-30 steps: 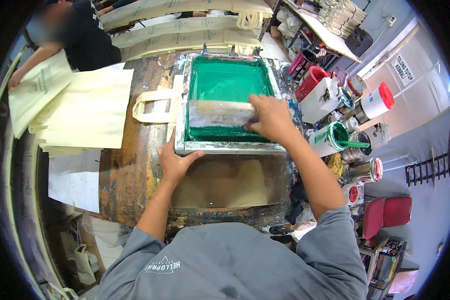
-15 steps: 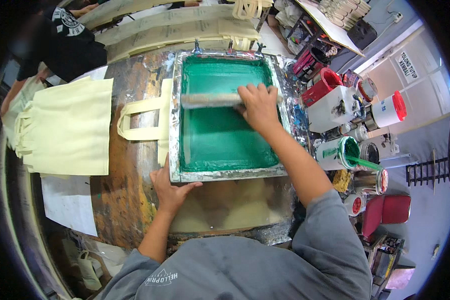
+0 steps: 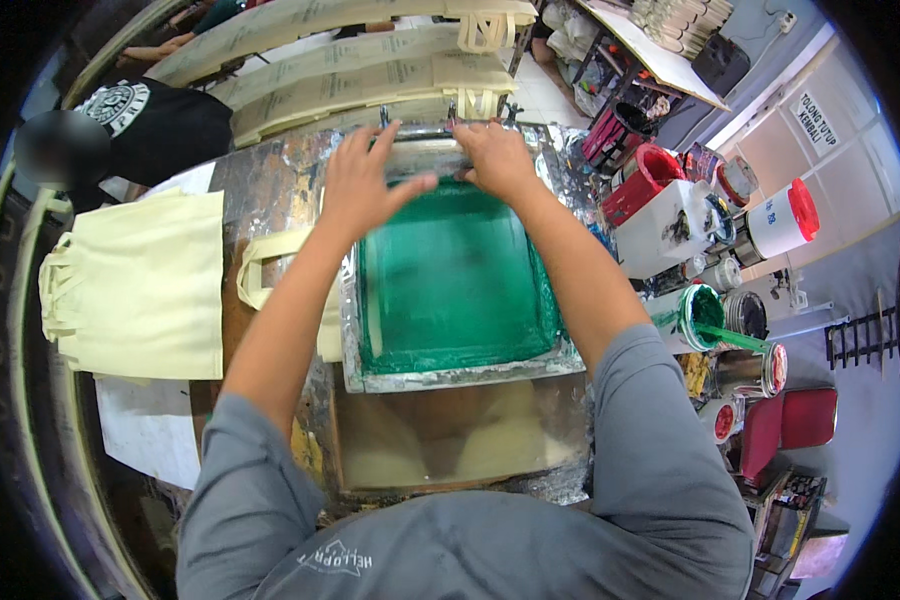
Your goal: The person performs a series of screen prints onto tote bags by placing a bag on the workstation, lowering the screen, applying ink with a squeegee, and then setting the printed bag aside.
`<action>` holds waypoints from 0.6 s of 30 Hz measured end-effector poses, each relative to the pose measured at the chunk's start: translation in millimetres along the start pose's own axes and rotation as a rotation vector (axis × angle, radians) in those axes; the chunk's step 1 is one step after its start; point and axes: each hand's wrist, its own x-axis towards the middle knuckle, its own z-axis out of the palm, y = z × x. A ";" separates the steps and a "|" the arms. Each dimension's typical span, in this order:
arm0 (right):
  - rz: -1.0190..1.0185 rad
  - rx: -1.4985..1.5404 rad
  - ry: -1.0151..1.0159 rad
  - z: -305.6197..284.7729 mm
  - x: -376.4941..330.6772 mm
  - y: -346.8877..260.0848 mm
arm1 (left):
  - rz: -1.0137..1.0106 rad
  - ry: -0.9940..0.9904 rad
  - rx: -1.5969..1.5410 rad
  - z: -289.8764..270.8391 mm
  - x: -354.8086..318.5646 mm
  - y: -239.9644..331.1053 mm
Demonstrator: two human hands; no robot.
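A screen-printing frame [image 3: 354, 378] with a pale, paint-stained rim lies on the worktable, its mesh [image 3: 455, 270] covered in green ink. At the frame's far end my right hand [image 3: 500, 165] is closed on a squeegee [image 3: 425, 155], a pale bar lying crosswise and partly hidden. My left hand [image 3: 365, 190] hovers over the far left corner, fingers spread and thumb pointing toward the bar. Whether it touches the squeegee is unclear. A cream tote bag [image 3: 253, 285] sticks out from under the frame's left side, partly behind my left forearm.
Stacked cream bags [image 3: 145, 290] lie at the left. Clamps [image 3: 452, 110] stand at the frame's far edge. Right of it are a green ink tub [image 3: 705, 305], a red bucket [image 3: 655, 165] and several cans. A co-worker in black [image 3: 170, 130] bends at the far left, near racks of bags [image 3: 370, 85].
My right hand has pushed the squeegee to the frame's far end. My left hand has risen from the near left corner to the far left. The co-worker has shifted.
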 end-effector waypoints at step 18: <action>0.029 0.138 -0.281 -99.5 -193.9 -112.2 | 0.026 -0.095 0.088 -64.1 -152.5 100.7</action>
